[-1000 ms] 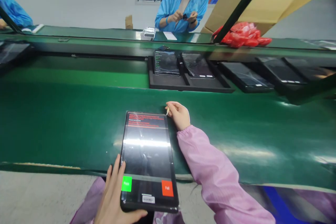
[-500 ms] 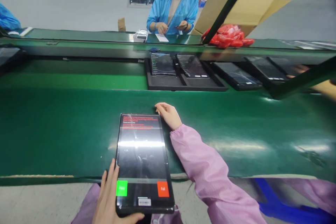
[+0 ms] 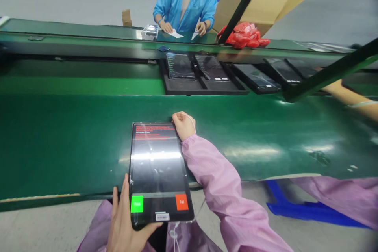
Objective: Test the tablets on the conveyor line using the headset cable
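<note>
A black tablet [image 3: 158,165] lies lengthwise on the green conveyor belt [image 3: 73,134], its near end over the belt's edge. Its screen shows red text at the top, a green Pass button and a red Fail button at the bottom. My left hand [image 3: 126,224] grips the tablet's near left corner, thumb on the screen edge beside the green button. My right hand [image 3: 183,125] is closed at the tablet's far right corner. A thin white cable [image 3: 193,121] runs over that hand; what the fingertips pinch is hidden.
Black trays [image 3: 183,86] with more tablets [image 3: 178,66] sit across the belt. A person in blue [image 3: 186,4] handles white paper on the far counter, near red bags [image 3: 243,33] and a cardboard box [image 3: 265,4]. Another person's forearm [image 3: 351,98] reaches in at right under a slanted green bar [image 3: 330,75].
My right hand moved left onto the tablet's far right corner; the small white tip it pinched is now hidden. The view shifted; another person's forearm entered at right.
</note>
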### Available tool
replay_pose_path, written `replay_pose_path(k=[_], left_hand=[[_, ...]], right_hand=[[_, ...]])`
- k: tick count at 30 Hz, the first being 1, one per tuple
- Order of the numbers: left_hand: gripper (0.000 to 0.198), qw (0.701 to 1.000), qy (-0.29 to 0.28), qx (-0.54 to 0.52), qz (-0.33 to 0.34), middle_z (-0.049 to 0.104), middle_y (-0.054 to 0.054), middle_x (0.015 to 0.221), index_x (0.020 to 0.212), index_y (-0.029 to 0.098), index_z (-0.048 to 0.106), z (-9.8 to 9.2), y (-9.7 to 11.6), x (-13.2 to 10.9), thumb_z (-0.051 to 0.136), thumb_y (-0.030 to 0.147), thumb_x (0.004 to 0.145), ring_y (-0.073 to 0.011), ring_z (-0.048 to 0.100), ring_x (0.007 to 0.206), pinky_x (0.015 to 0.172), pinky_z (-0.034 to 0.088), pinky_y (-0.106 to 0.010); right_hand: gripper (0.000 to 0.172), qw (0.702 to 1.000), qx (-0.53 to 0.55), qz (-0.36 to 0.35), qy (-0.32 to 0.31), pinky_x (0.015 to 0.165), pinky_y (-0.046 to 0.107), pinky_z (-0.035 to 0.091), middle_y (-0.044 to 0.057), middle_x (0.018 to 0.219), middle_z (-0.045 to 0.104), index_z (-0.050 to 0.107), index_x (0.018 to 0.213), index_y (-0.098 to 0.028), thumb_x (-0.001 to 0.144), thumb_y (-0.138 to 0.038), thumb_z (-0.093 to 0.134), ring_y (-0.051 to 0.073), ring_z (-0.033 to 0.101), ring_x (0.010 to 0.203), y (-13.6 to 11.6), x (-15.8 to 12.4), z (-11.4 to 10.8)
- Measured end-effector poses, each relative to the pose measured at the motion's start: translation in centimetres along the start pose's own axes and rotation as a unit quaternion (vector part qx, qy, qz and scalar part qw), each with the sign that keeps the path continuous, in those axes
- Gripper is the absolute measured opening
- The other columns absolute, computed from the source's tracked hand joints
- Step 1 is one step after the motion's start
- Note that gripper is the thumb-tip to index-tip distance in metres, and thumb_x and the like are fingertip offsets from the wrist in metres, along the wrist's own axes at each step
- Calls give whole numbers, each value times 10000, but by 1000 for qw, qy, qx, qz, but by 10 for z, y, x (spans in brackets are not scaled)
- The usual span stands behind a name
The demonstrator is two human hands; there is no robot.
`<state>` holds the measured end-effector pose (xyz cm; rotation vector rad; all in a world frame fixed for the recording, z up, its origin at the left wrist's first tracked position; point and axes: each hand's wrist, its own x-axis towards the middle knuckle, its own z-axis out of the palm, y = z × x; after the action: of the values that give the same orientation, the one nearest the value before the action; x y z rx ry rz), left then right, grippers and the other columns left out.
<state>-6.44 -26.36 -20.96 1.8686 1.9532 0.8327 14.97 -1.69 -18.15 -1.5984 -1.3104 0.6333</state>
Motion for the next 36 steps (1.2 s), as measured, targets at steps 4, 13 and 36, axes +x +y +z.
replay_pose_path(k=[4, 13, 36], left_hand=[[1165, 999, -5, -3, 32, 340, -188, 1574, 1577, 258, 16, -5, 2, 2, 798, 390, 724, -439, 293, 1449, 1114, 333, -693], [1258, 992, -2, 16, 128, 358, -241, 1548, 1557, 241, -38, -10, 4, 12, 847, 449, 686, -398, 380, 1421, 1143, 285, -677], [731, 992, -26, -76, 94, 463, -153, 1504, 1522, 306, 194, -29, 9, 35, 592, 279, 909, -313, 448, 1395, 1190, 96, -654]], right_hand=[[210, 1000, -17, -2, -5, 816, 338, 447, 46, 684, 713, 620, 648, -219, 778, -353, 522, 237, 684, 774, -1, -3, -4], [467, 998, 32, -1, -58, 751, 349, 526, 60, 859, 727, 677, 1073, -152, 797, -518, 584, 197, 660, 762, 17, -21, -15], [374, 989, 135, -51, 13, 903, 381, 515, 77, 1213, 702, 573, 1357, -272, 999, -345, 499, 208, 668, 1079, 45, -194, -65]])
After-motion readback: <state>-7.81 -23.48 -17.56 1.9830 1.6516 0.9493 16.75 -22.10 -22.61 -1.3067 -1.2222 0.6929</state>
